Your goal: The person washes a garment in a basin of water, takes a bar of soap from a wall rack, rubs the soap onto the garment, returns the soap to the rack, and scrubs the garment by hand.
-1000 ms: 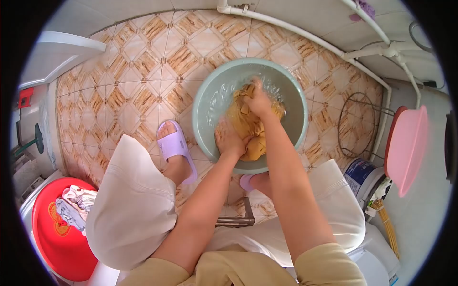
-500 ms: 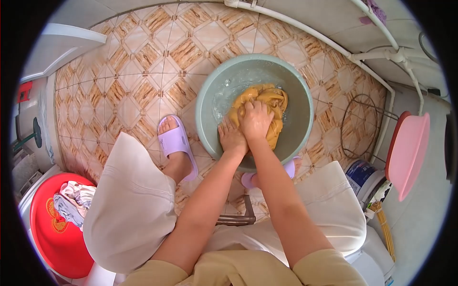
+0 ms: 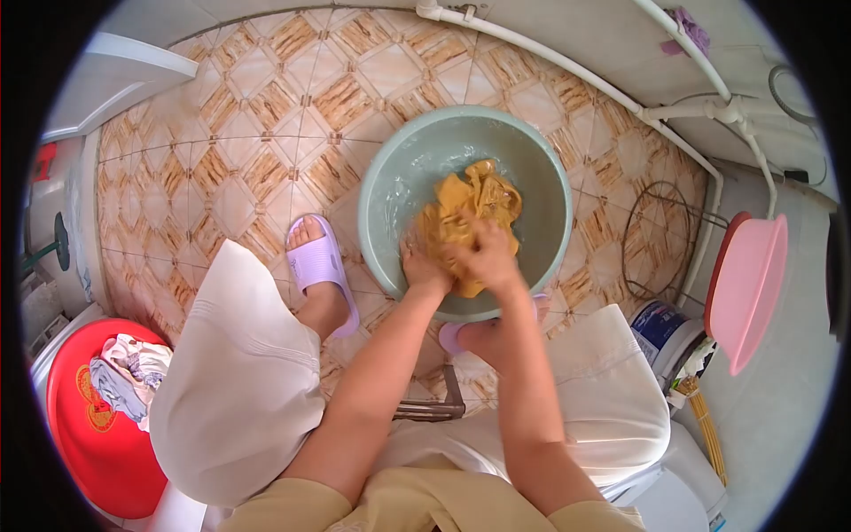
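A wet, mustard-yellow cloth [image 3: 492, 197] lies bunched in a grey-green basin [image 3: 376, 177] with some water in it. At the basin's near left side, my left hand [image 3: 425, 269] has part of the cloth in its fingers, which are partly covered and blurred. My right hand [image 3: 490, 259] is over the near part of the cloth, close to the left one. Motion smears its fingers, so their grip on the cloth is unclear.
The basin stands on a tiled floor [image 3: 239, 168] between my feet in lilac slippers [image 3: 317, 262]. A red basin [image 3: 111, 461] with crumpled clothes [image 3: 133, 372] is at lower left. To the right are a pink basin [image 3: 749, 293], a wire rack [image 3: 628, 253], a bucket [image 3: 660, 332] and white pipes [image 3: 567, 69].
My right hand has lifted off its flat press on the cloth and shifted right and nearer me. The cloth has changed shape, with its bunched part spread upward. The view has shifted slightly.
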The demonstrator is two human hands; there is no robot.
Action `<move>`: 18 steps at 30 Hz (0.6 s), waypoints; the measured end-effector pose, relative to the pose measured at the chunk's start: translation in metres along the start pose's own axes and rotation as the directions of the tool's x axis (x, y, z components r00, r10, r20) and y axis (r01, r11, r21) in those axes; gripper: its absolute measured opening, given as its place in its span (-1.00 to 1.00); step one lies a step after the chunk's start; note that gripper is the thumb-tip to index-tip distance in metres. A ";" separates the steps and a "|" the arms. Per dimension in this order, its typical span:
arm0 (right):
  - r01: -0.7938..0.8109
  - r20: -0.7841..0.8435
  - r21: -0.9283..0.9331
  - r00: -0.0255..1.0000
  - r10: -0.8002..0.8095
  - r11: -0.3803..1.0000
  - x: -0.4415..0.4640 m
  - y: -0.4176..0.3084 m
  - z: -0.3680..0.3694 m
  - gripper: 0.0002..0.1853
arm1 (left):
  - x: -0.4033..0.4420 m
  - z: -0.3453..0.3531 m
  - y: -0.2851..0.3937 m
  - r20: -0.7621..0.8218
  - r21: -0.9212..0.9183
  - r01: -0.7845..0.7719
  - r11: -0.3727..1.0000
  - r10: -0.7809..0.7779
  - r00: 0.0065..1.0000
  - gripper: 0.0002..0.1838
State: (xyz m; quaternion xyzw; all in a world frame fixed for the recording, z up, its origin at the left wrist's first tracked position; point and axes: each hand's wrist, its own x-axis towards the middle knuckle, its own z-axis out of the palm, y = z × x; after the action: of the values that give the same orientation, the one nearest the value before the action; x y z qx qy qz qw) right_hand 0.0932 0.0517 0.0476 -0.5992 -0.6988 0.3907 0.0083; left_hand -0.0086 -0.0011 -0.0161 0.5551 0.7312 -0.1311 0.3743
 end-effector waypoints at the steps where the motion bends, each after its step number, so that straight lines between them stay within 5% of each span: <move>1: -0.011 0.002 0.001 1.000 0.011 1.000 -0.005 -0.009 0.014 -0.35 | -0.004 -0.008 0.000 0.024 0.035 -0.029 0.999 0.029 0.999 -0.11; 3: -0.175 -0.276 -0.222 0.955 0.111 0.959 -0.010 -0.026 0.042 -0.35 | -0.004 -0.005 -0.004 0.054 -0.054 -0.061 0.997 0.064 0.996 -0.12; 6: -0.146 -0.303 -0.325 0.952 0.043 0.934 0.026 -0.011 0.057 -0.47 | 0.012 0.014 -0.007 0.225 0.343 -0.018 0.939 -0.063 0.972 -0.04; 11: -0.136 -0.382 -0.394 0.924 -0.027 0.909 0.103 0.016 0.060 -0.60 | 0.006 -0.011 0.000 0.125 0.100 0.015 0.995 -0.028 0.992 -0.03; 14: -0.215 -0.038 -0.291 0.976 0.213 0.932 0.117 0.014 0.021 -0.59 | 0.008 0.000 -0.005 0.035 -0.030 0.004 1.000 -0.003 0.999 0.00; 15: -0.219 -0.043 -0.296 0.976 0.216 0.930 0.108 0.008 0.008 -0.59 | 0.009 0.004 -0.006 0.023 -0.059 0.015 0.998 -0.013 1.000 0.01; 17: -0.028 -0.229 -0.553 0.966 -0.119 0.833 0.086 0.003 -0.003 -0.40 | 0.012 0.010 -0.006 0.013 -0.006 0.007 1.000 -0.007 1.000 0.01; 18: -0.026 -0.224 -0.556 0.967 -0.119 0.831 0.082 0.007 0.003 -0.40 | 0.010 0.011 -0.005 0.003 0.053 0.006 0.999 -0.006 1.000 0.01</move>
State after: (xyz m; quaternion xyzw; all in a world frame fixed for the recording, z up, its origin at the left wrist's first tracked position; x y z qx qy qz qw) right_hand 0.0746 0.1189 0.0043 -0.6027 -0.7896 0.0927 -0.0684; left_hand -0.0103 -0.0019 -0.0318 0.5623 0.7286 -0.1523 0.3603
